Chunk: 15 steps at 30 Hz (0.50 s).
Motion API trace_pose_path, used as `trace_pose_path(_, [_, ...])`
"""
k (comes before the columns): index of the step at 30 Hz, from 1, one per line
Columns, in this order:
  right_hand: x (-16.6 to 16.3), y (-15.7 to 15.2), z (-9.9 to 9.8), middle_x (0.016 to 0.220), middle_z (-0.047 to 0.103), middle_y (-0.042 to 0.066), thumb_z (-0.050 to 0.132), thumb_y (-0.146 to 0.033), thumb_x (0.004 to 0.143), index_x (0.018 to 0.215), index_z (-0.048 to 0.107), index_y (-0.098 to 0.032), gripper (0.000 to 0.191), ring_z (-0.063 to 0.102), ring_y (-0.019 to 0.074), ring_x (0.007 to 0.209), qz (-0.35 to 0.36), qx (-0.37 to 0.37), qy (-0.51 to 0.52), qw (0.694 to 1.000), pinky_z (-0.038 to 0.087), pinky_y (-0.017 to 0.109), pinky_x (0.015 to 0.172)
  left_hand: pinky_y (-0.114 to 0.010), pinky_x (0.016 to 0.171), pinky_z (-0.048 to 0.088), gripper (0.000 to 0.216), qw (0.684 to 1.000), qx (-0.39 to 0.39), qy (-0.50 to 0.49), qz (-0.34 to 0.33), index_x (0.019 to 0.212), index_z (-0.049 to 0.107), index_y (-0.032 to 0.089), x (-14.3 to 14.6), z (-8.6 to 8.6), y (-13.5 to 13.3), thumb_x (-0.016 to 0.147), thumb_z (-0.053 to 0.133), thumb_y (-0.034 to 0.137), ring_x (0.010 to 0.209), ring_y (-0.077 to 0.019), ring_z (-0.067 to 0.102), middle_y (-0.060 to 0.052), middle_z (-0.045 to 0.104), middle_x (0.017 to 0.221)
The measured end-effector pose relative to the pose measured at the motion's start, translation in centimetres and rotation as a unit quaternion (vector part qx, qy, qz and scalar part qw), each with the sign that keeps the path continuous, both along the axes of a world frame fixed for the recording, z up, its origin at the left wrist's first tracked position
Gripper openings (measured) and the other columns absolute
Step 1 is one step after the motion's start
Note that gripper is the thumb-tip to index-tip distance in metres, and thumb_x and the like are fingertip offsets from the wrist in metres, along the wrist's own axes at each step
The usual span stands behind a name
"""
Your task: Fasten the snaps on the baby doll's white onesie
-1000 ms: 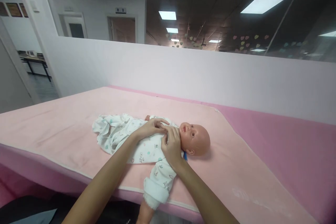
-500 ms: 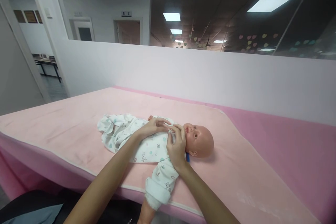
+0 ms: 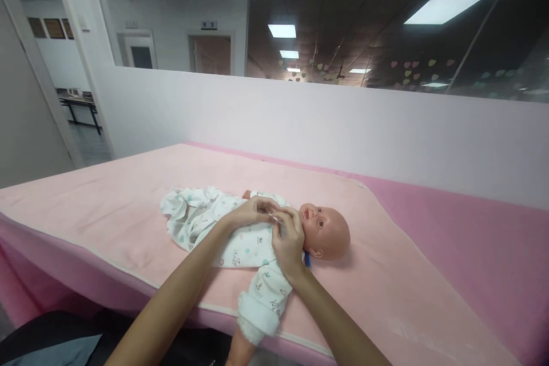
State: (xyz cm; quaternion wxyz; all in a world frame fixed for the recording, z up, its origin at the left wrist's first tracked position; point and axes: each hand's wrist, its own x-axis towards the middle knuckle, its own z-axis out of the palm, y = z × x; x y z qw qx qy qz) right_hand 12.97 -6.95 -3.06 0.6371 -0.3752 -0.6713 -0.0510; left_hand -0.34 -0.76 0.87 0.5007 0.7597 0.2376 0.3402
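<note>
A baby doll (image 3: 330, 233) lies on its back with its head to the right, dressed in a white printed baby garment (image 3: 246, 246). Over the upper chest, my left hand (image 3: 256, 210) has its fingertips pinched on a thin white tie string (image 3: 277, 217). Close against the doll's chin, my right hand (image 3: 290, 245) is closed on the same string, thumb and fingers bent together. The knot area is partly hidden by my fingers. The doll's near sleeve (image 3: 262, 303) has a rolled white cuff and reaches over the table edge.
A pale pink sheet (image 3: 386, 291) covers the table, with darker pink cloth (image 3: 463, 234) beneath it. Behind runs a low white wall (image 3: 300, 120) topped by glass. A bit of blue (image 3: 307, 259) shows under the doll's neck.
My left fingers have curled in closer to the right hand, and the white string is now stretched between them. The doll has stayed in place.
</note>
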Motion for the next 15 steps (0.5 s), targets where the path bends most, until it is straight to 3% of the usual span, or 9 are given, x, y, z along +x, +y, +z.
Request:
trace_pose_path(8, [0.15, 0.45, -0.11, 0.096, 0.054, 0.006, 0.045, -0.009, 0.077, 0.083, 0.058, -0.020, 0.019, 0.053, 0.0168, 0.092, -0.023, -0.007, 0.001, 1.000, 0.048, 0.033, 0.079, -0.025, 0.073, 0.044, 0.058, 0.995, -0.085, -0.041, 0.014, 0.114, 0.048, 0.018, -0.20, -0.68, 0.54, 0.061, 0.071, 0.020, 0.072, -0.0116, 0.059, -0.003, 0.064, 0.080])
trace_pose_path(15, [0.24, 0.57, 0.02, 0.099, 0.053, 0.007, 0.045, -0.008, 0.075, 0.085, 0.058, -0.020, 0.020, 0.051, 0.0172, 0.096, -0.006, -0.025, -0.009, 1.000, 0.046, 0.033, 0.083, -0.024, 0.075, 0.041, 0.054, 0.992, -0.105, -0.065, 0.030, 0.113, 0.049, 0.019, -0.30, -0.79, 0.74, 0.062, 0.067, 0.014, 0.075, -0.0116, 0.058, -0.002, 0.063, 0.079])
